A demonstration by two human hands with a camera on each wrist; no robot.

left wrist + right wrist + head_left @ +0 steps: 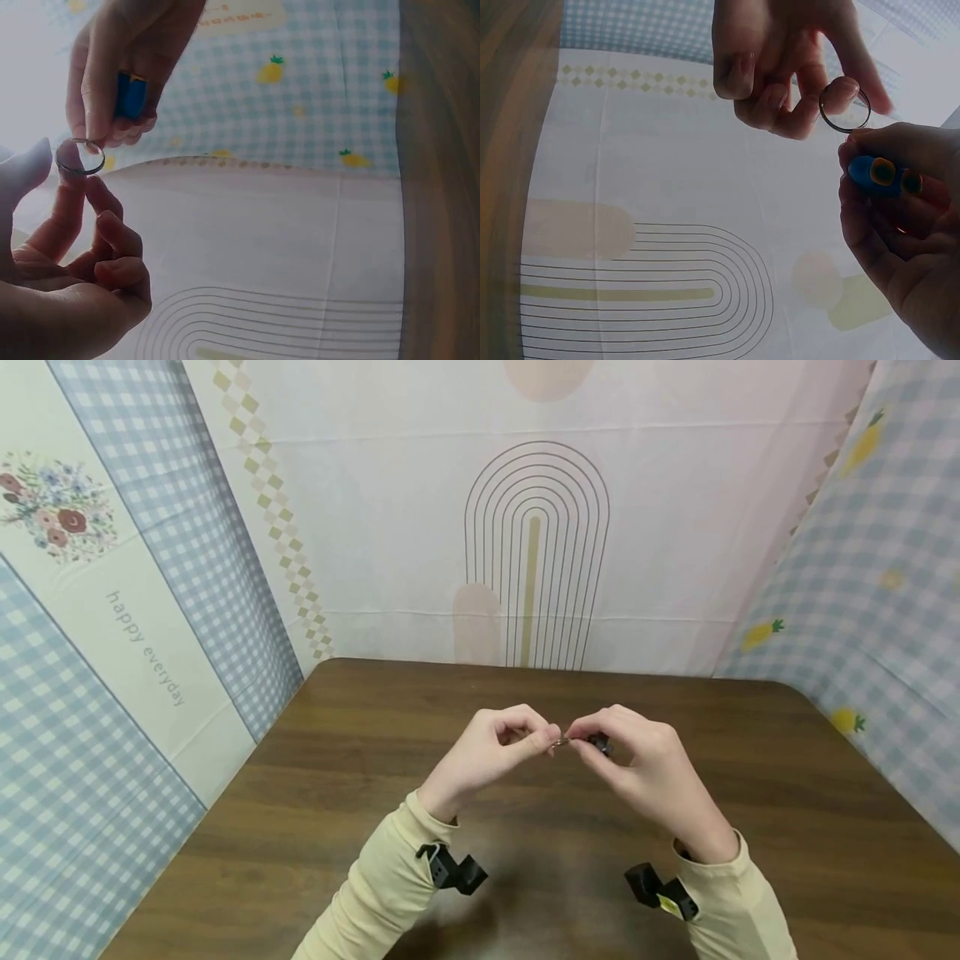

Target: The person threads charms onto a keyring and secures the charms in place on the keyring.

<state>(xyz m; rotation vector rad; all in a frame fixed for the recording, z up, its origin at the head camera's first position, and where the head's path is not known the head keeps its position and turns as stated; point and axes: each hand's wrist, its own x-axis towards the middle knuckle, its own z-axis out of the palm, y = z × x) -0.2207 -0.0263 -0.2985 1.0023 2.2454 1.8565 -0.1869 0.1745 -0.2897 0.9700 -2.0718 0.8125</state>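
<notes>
A thin metal key ring (845, 130) stands between the two hands above the table. My right hand (641, 764) pinches its lower edge between thumb and index finger. Within the right hand's curled fingers sits a small blue charm (864, 174) with orange-rimmed dark round parts; the left wrist view shows only its blue side. My left hand (495, 752) is at the ring's other side. Its index fingertip shows through the ring, and its thumb (34, 169) appears just off the rim, with a small gap in both wrist views.
The brown wooden table (300, 827) lies below the hands. A pale patterned cloth (397, 527) hangs behind it, with blue checked cloths (885, 635) at the sides. Black cameras (457, 870) are strapped to both sleeved wrists.
</notes>
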